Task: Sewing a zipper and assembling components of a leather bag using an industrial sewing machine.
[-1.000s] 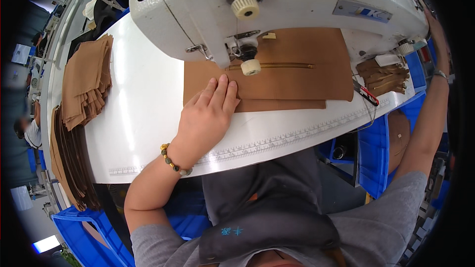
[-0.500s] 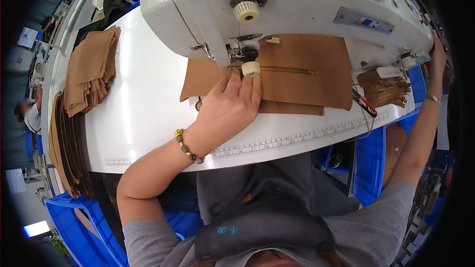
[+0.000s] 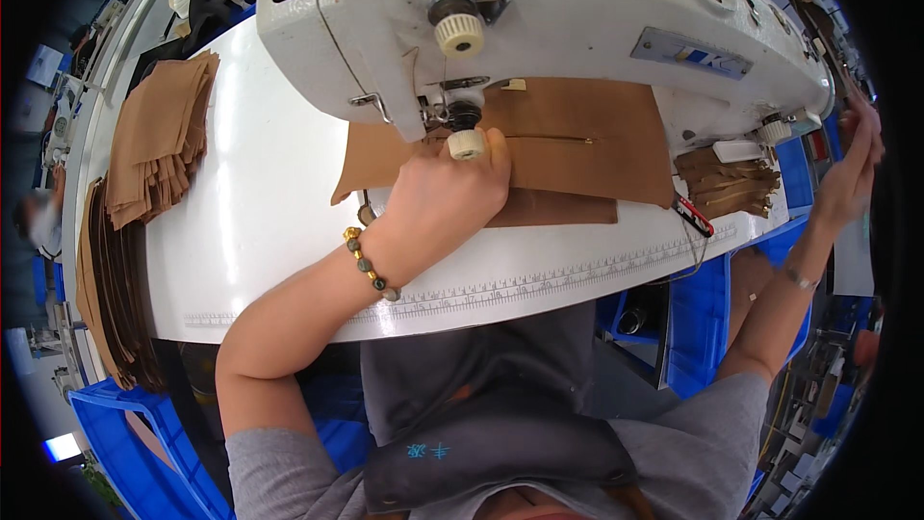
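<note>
At the needle end of a white sewing machine [image 3: 558, 19], my left hand [image 3: 448, 191] rests with bent fingers on a brown fabric panel [image 3: 616, 159]. The white knob partly hides its fingertips, so what they grip does not show. A brass-coloured zipper [image 3: 549, 139] runs across the panel to the right of that hand. Another brown piece [image 3: 568, 209] shows below the panel's near edge. Far right, beside the machine's wheel end, my right hand [image 3: 853, 159] is raised with fingers stretched out, holding nothing visible.
Stacked brown pieces [image 3: 159, 135] lie at the table's left, with darker strips [image 3: 115, 279] hanging over the edge. A red-and-black cutter [image 3: 693, 216] and bundled zippers [image 3: 729, 183] lie right. A printed ruler [image 3: 462, 303] follows the front edge. Blue bins [image 3: 698, 327] stand below.
My left fingers, earlier stretched flat beside the zipper, are now bent in by the needle. My right hand has come away from the machine's wheel end. The whole view has shifted slightly.
</note>
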`<state>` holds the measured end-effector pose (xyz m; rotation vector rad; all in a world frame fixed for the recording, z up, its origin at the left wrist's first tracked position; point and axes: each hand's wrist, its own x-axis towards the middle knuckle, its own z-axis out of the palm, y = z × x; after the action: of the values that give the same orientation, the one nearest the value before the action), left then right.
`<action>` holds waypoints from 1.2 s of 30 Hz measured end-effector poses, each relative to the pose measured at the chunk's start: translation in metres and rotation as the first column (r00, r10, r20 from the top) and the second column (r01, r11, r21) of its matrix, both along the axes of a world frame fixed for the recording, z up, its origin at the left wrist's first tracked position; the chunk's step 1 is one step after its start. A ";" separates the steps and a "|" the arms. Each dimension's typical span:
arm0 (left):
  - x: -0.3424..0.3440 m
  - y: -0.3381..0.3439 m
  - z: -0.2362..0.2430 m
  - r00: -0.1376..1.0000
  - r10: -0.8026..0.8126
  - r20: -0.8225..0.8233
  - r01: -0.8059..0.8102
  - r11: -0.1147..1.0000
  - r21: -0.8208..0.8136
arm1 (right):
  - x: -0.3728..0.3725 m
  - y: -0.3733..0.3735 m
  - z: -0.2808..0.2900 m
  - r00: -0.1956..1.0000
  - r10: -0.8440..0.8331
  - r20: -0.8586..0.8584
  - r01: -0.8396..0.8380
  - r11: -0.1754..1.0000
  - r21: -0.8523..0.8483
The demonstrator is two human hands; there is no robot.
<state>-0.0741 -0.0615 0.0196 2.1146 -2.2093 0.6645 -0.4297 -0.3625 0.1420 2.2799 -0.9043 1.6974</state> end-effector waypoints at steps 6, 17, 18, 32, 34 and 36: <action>-0.024 0.003 0.023 0.972 0.014 -0.234 -0.014 1.000 0.000 | 0.159 0.193 -0.106 0.209 0.806 -0.554 -0.735 0.503 0.455; 0.023 0.053 0.000 0.956 -0.092 -0.279 0.065 0.992 -0.106 | 0.196 0.105 -0.091 0.077 0.592 -0.802 -0.116 0.804 0.583; 0.028 0.056 -0.003 0.974 -0.057 -0.220 0.058 0.998 -0.002 | 0.185 0.096 -0.082 0.079 0.580 -0.811 -0.051 0.815 0.577; 0.053 0.037 0.058 0.845 0.182 -0.504 0.042 0.915 0.401 | 0.149 0.185 -0.013 0.510 0.522 -0.684 -0.373 0.851 0.371; 0.057 0.036 0.059 0.828 0.191 -0.527 0.043 0.916 0.399 | 0.183 0.183 -0.048 0.415 0.614 -0.672 -0.448 0.780 0.437; 0.059 0.038 0.054 0.811 0.207 -0.547 0.042 0.913 0.407 | 0.204 0.188 -0.075 0.390 0.635 -0.666 -0.474 0.759 0.447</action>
<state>-0.0154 -0.0239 0.0738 2.1780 -2.0052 -0.4574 -0.2262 -0.1742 0.0671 3.2348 -0.0420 0.4381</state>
